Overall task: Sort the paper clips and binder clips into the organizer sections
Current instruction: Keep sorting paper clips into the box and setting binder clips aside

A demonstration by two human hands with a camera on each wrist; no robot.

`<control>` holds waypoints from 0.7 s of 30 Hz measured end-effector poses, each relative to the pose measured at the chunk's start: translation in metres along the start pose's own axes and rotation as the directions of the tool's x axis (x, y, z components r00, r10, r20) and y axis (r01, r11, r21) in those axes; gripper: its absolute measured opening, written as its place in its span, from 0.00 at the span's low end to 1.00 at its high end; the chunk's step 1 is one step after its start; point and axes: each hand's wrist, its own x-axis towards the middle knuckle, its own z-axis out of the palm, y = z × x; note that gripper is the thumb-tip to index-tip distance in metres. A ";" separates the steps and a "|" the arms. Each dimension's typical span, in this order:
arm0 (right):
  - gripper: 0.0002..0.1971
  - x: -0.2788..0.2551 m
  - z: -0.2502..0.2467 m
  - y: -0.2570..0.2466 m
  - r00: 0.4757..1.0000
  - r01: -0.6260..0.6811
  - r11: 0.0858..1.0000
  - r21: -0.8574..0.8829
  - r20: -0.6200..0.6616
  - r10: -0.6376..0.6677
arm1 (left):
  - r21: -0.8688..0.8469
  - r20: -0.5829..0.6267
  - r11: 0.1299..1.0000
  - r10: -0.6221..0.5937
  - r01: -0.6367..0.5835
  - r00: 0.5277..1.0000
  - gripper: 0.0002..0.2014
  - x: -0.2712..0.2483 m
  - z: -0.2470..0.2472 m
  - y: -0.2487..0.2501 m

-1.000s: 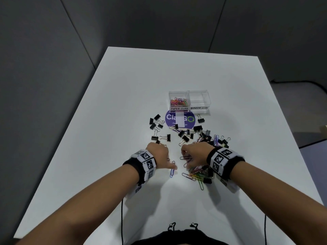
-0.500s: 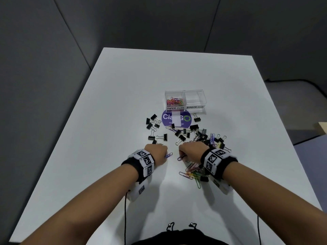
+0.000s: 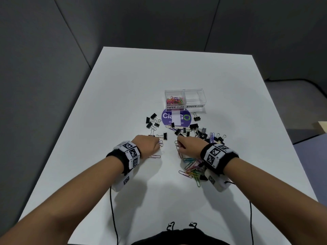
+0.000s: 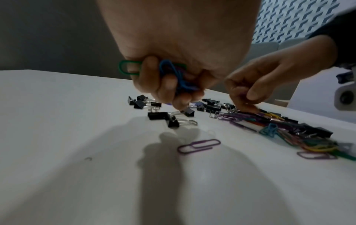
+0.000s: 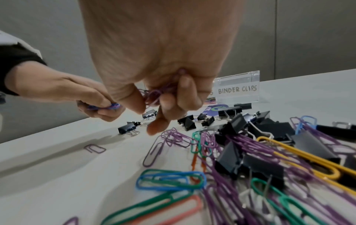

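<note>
A clear two-section organizer (image 3: pixel 185 92) stands mid-table; its left section, labelled PAPER CLIPS, holds coloured paper clips (image 3: pixel 174 100), and the BINDER CLIPS section (image 5: pixel 237 89) looks empty. Black binder clips (image 3: pixel 195 131) and coloured paper clips (image 3: pixel 192 167) lie scattered before it. My left hand (image 3: pixel 150 145) grips a bunch of paper clips (image 4: pixel 169 71), green and blue ones showing. My right hand (image 3: pixel 187 145) holds purple paper clips (image 5: pixel 154 95) in curled fingers, index fingertip (image 5: pixel 156 129) just above the pile. A single purple paper clip (image 4: pixel 198 146) lies on the table under my left hand.
A round purple sticker (image 3: pixel 176 118) lies on the white table (image 3: pixel 123 85) in front of the organizer. More binder clips (image 3: pixel 152 121) sit left of it. Grey partition walls surround the table. Cables hang from both wrist cameras.
Both hands moved a little forward toward the binder clips. The blue paper clip that lay beside my left hand is now off the table and in its grip.
</note>
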 end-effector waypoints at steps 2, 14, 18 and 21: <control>0.03 -0.002 0.002 0.000 1.000 -0.002 1.000 0.017 0.008 0.002 | 0.039 0.024 0.999 0.003 -0.004 1.000 0.21 -0.001 0.002 0.000; 0.10 -0.021 0.028 0.001 0.995 0.074 0.990 -0.119 0.072 -0.066 | 0.013 0.094 1.000 -0.011 0.010 0.995 0.15 -0.006 0.019 -0.005; 0.10 -0.024 0.035 0.003 0.988 0.124 0.966 -0.228 0.118 -0.099 | -0.018 0.140 0.999 -0.038 0.041 0.989 0.17 -0.006 0.022 -0.008; 0.11 -0.024 0.036 0.002 0.988 0.117 0.965 -0.233 0.127 -0.089 | -0.012 0.148 0.999 -0.042 0.044 0.988 0.16 -0.005 0.020 -0.005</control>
